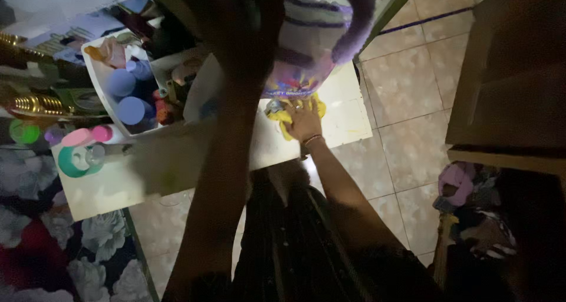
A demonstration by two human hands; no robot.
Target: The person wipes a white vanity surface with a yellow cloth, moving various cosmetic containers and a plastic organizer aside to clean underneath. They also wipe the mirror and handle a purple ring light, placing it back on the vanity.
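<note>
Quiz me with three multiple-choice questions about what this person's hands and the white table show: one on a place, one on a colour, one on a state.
1. Where is the right hand?
A. pressed on a cloth on the white table
B. on the tiled floor
C. inside the tray

2. What colour is the cloth?
A. red
B. yellow
C. black

3. How is the striped purple container placed?
A. lying on the floor
B. standing on the table
C. lifted above the table by the left hand

Answers: 1 A, its fingers spread over the cloth; 2 B, yellow shows around the fingers; 3 C, it sits raised, close to the camera.
</note>
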